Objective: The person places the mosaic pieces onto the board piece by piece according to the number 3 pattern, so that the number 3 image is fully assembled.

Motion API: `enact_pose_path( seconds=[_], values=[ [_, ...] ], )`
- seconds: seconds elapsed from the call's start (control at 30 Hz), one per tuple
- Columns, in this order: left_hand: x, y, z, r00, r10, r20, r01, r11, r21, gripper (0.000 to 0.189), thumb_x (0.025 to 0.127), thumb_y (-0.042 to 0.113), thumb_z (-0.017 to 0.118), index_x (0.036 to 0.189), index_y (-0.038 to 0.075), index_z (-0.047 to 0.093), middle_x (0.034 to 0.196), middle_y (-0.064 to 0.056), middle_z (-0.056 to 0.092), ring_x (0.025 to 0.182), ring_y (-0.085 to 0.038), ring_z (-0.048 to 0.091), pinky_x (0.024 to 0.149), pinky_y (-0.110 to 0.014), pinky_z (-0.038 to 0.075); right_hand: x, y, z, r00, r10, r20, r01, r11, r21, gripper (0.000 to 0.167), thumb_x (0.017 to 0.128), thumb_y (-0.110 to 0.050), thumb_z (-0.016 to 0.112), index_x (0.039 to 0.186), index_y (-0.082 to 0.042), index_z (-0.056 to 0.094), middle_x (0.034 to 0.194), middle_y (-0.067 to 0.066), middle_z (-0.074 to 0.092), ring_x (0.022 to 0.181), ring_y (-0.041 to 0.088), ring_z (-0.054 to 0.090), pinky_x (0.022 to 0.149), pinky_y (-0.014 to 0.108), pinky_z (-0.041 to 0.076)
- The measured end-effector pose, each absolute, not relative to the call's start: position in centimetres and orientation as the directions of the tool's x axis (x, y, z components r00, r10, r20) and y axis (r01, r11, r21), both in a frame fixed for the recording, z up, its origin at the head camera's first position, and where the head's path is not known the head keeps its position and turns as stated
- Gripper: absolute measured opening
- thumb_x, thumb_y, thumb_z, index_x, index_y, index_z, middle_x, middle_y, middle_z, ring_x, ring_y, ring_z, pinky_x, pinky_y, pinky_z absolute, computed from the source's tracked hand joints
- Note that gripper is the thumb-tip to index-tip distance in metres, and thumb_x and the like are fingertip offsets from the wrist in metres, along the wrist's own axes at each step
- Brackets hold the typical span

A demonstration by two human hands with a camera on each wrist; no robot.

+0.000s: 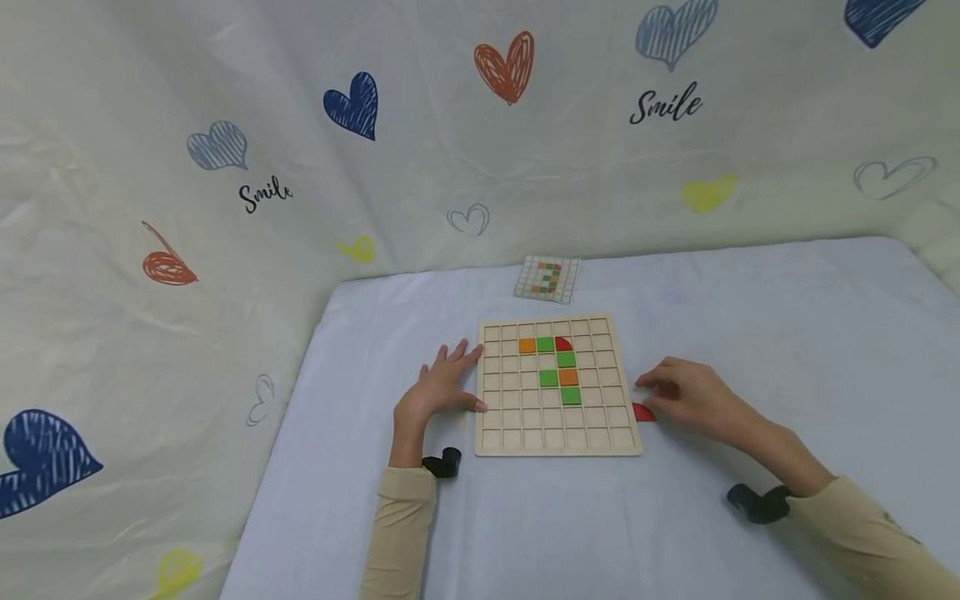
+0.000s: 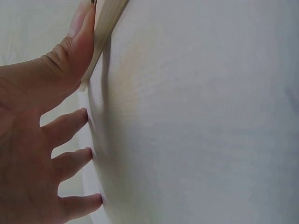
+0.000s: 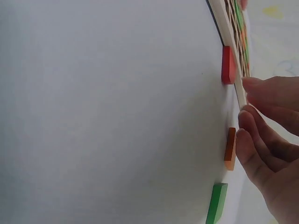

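Note:
A light wooden grid board lies in the middle of the table in the head view. Several orange, green and red pieces sit in its squares, among them a red rounded piece near the top. My left hand has its fingers spread, thumb and forefinger at the board's left edge. To the right of the board, my right hand hovers with fingers bent loosely and nothing visible between them. Its thumb is close to another red rounded piece beside the board's right edge.
Beyond the board lies a small card printed with a coloured grid pattern. The right wrist view shows an orange piece and a green piece on the white cloth near the right hand. A heart-printed sheet hangs behind the table.

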State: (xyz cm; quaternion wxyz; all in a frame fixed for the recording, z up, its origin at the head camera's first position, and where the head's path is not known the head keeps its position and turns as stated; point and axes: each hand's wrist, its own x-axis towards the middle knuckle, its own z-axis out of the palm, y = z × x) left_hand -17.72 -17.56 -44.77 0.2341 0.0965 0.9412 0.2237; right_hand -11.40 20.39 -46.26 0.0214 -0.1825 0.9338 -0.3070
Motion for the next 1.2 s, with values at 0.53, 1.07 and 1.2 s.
enact_pose_path(
  seconds=[0.53,1.07,1.2],
  values=[
    [-17.63,-17.65,-44.51,-0.872,0.300,-0.387,0.089,0.874,0.478,0.103,0.079,0.027,0.090,0.164,0.023,0.031,0.173,-0.006,0.014,0.160,-0.039,0.000,0.124,-0.069,0.005,-11.00,20.27,-46.45,-0.903,-0.428,0.032,-0.357,0.709,-0.608,0.027,0.076,-0.002,0.087,0.102,-0.004,0.079,0.086,-0.006,0.065,0.075,0.008,0.050,0.063,0.022,0.047],
    [-17.48,-17.66,-44.26,-0.873,0.291,-0.391,0.085,0.881,0.466,0.104,0.078,0.028,0.090,0.164,0.023,0.030,0.173,-0.006,0.014,0.160,-0.039,0.001,0.124,-0.069,0.005,-10.93,20.23,-46.23,-0.909,-0.416,0.004,-0.319,0.692,-0.647,0.019,0.081,0.000,0.082,0.090,-0.013,0.071,0.085,-0.010,0.068,0.078,0.005,0.058,0.071,0.023,0.055],
    [-17.55,-17.65,-44.29,-0.873,0.292,-0.391,0.091,0.884,0.458,0.104,0.079,0.028,0.090,0.164,0.023,0.031,0.173,-0.006,0.014,0.160,-0.040,0.001,0.124,-0.070,0.005,-10.88,20.59,-46.05,-0.908,-0.417,0.025,-0.334,0.689,-0.643,0.020,0.082,0.001,0.081,0.093,-0.012,0.072,0.086,-0.010,0.069,0.079,0.001,0.060,0.072,0.022,0.057]
  ],
)
